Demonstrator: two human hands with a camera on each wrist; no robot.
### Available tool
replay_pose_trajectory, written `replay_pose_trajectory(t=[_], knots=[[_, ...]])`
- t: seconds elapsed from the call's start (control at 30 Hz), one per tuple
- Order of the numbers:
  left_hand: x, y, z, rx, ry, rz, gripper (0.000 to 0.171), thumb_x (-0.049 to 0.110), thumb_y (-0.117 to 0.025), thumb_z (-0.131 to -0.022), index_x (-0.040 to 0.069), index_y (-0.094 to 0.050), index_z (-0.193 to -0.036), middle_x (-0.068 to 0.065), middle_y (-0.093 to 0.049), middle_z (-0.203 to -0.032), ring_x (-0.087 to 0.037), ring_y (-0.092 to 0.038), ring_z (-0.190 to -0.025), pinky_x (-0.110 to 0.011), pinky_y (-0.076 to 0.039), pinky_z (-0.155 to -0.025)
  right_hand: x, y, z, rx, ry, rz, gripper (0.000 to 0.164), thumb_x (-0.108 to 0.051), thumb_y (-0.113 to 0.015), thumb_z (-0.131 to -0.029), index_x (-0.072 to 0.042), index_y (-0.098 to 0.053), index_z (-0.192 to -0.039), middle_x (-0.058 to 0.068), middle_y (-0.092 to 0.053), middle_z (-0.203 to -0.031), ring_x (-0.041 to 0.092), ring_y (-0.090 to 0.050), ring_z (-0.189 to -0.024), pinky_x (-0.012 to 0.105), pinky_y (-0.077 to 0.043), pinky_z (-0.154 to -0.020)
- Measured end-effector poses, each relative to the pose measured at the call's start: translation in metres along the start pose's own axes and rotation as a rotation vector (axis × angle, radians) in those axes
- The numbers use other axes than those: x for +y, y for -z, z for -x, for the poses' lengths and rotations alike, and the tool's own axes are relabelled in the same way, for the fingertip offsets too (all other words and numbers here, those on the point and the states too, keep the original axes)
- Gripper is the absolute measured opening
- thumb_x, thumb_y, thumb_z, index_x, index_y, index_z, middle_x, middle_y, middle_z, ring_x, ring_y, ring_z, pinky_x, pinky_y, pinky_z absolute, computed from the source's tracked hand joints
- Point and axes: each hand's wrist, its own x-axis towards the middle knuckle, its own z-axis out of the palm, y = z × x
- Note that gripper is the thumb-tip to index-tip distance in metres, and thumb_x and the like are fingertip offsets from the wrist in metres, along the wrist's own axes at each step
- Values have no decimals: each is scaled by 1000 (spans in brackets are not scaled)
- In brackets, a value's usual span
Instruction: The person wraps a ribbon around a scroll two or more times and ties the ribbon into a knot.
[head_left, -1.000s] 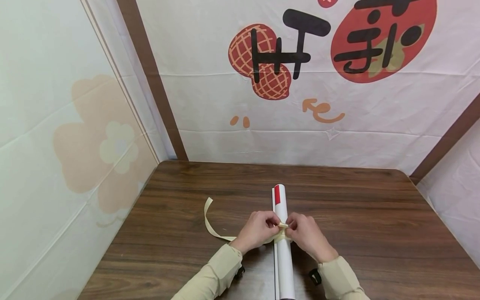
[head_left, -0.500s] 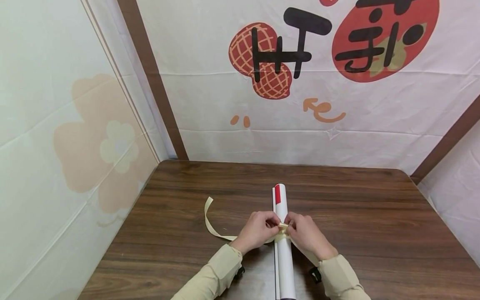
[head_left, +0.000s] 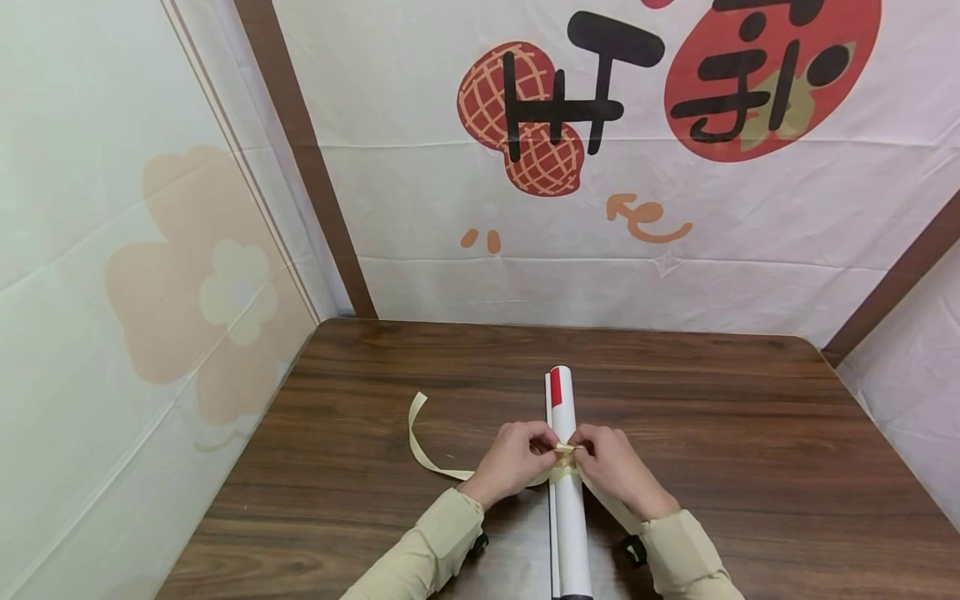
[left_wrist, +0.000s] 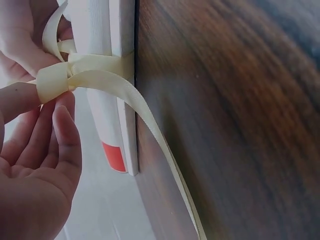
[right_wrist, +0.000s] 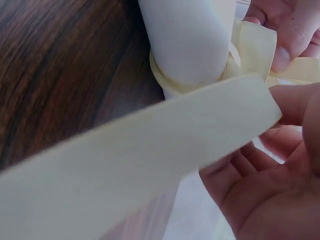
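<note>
A rolled white paper tube (head_left: 572, 525) with a red patch lies lengthwise on the table, a cream ribbon (left_wrist: 102, 64) wrapped round its middle. My left hand (head_left: 513, 460) pinches the ribbon just above the roll; in the left wrist view a ribbon loop (left_wrist: 52, 82) goes round a finger of this hand. Opposite it, my right hand (head_left: 617, 471) holds another part of the ribbon between thumb and fingers. One wide ribbon length (right_wrist: 145, 142) runs from the right fingertips across the right wrist view. The knot area is partly hidden behind the fingers.
The brown wood-grain table (head_left: 750, 433) bears a loose ribbon tail (head_left: 414, 429) curling to the left of the roll. A white printed cloth (head_left: 420, 167) hangs behind the table, with another at the left side.
A ribbon length now shows slanting down from the roll beneath my right wrist, where none showed a second ago. Both hands stay nearly in place, with small finger shifts at the ribbon.
</note>
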Motion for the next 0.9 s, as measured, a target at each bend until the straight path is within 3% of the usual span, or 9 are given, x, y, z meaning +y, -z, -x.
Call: replay_pose_trajectory(t=[0.17,0.4,0.53,0.63,0.73,0.9], knots=[[-2,0,2,4,11,22,4,5,-68,-82,7,-71,-85,-1,-69,-78,-1,-57,-67,-16,-49,-63,3,4,1,-43,-23,-67,12,-2,-60,-82,-6,-71,-85,1,-66,-77,9,-51,-64,20,-41,-56],[-4,1,4,24,34,60,5,4,-69,-82,8,-71,-85,-3,-70,-79,-1,-57,-68,-17,-49,-64,9,27,4,-301,39,-239,34,-3,-53,-85,7,-63,-116,14,-69,-102,12,-59,-83,20,-48,-69],[-4,2,5,24,47,67,5,6,-70,-82,8,-71,-86,-3,-70,-80,-1,-58,-69,-17,-50,-64,12,32,4,-378,44,-326,40,-1,-53,-86,11,-58,-123,19,-67,-106,12,-61,-84,22,-52,-69],[-4,2,5,24,64,84,5,6,-71,-82,8,-70,-86,-3,-71,-81,-1,-60,-70,-17,-50,-64,15,31,4,-347,92,-297,38,5,-53,-83,9,-61,-120,18,-69,-106,11,-62,-84,22,-52,-69],[-5,2,7,22,83,105,4,7,-71,-82,6,-69,-85,-4,-71,-82,-2,-61,-70,-17,-51,-64,17,27,3,-249,126,-184,28,4,-58,-83,1,-70,-108,9,-72,-94,7,-60,-76,20,-49,-65],[-8,3,8,19,122,143,4,10,-70,-82,8,-68,-85,-3,-70,-83,-3,-62,-71,-16,-50,-62,17,21,3,-140,79,-73,9,-6,-66,-85,-11,-74,-86,-3,-66,-72,4,-53,-61,19,-44,-56]])
